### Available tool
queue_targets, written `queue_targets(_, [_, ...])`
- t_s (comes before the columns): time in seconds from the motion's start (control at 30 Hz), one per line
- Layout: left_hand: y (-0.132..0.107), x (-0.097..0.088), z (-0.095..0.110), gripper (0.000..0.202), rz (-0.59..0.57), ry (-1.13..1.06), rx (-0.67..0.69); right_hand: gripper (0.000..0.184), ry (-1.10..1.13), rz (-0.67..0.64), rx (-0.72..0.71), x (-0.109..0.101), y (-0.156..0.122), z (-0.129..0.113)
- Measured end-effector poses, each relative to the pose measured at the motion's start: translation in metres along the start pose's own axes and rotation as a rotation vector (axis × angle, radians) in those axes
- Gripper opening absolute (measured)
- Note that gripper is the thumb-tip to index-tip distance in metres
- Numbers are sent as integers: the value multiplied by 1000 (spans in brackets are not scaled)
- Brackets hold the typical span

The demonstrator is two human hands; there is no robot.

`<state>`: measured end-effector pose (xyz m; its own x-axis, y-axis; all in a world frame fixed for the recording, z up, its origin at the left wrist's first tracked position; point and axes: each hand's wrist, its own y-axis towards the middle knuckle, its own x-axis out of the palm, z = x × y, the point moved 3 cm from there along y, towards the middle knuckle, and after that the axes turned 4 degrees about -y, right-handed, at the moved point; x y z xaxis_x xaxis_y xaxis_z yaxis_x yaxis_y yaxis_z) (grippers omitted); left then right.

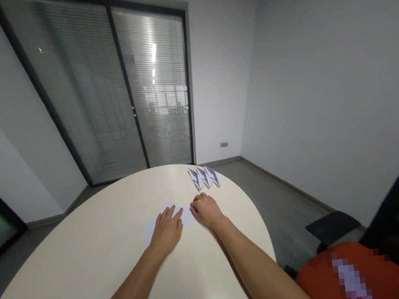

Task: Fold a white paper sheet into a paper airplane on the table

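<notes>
A white sheet of paper (189, 217) lies on the pale round table, partly covered by my hands. My left hand (168, 230) rests flat on it, with the fingers stretched out and apart. At the paper's right edge, my right hand (206, 210) is closed, its fingers curled and pressed together at the sheet; the fingertips are partly hidden. Just beyond my right hand, three folded paper pieces (204, 177) sit in an overlapping row near the table's far right edge.
The round table (100, 253) curves away on both sides. At the lower right stands a chair with an orange seat (313, 270) and a black armrest (332, 227). Behind the table are glass panels with blinds (162, 125) and a grey wall (320, 86).
</notes>
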<state>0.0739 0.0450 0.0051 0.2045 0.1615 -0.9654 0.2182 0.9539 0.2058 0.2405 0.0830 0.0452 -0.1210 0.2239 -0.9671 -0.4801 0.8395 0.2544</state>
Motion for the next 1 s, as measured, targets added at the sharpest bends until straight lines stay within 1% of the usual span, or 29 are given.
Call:
queue_targets(0.1, [0, -2, 1, 48, -1, 5, -7, 32, -1, 19, -17, 0, 0, 0])
queue_targets(0.27, [-3, -5, 6, 47, 4, 32, -4, 30, 38, 15, -22, 3, 0, 1])
queue_targets(0.5, [-8, -6, 15, 47, 9, 49, -43, 29, 49, 20, -41, 5, -1, 0])
queue_targets(0.67, [-9, -5, 15, 47, 9, 31, -58, 27, 80, 27, -28, 7, -1, -1])
queue_targets(0.87, [-9, -5, 14, 47, 7, 24, -91, 28, 193, 58, -6, 9, -2, -2])
queue_targets(1.0, [-10, -6, 14, 47, 1, 15, -104, 26, 141, 31, 17, 6, -1, -3])
